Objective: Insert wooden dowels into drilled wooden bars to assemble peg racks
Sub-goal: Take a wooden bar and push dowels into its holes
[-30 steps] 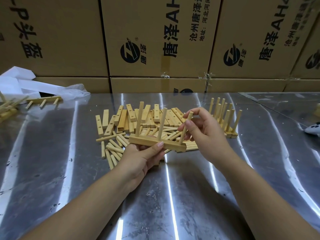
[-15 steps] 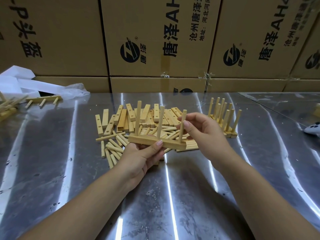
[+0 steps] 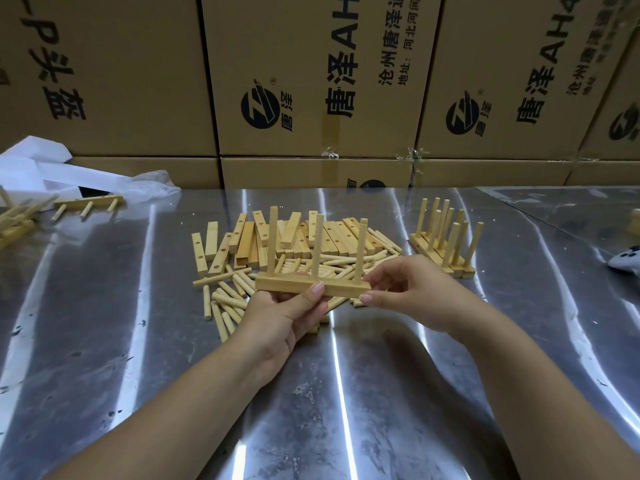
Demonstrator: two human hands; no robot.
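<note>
The left hand (image 3: 277,317) cradles a wooden bar (image 3: 294,285) from below, fingers curled under it and thumb pressed on its near face, while the right hand (image 3: 412,292) pinches the bar's right end between thumb and fingertips. The bar is held level above the metal table (image 3: 104,306), with three dowels (image 3: 272,244) standing upright in it. Just behind lie loose bars (image 3: 332,237) and loose dowels (image 3: 228,299), with finished racks (image 3: 443,244) to the right.

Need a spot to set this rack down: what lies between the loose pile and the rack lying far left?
Only bare steel table, in the head view, between the pile and the lying rack.
</note>
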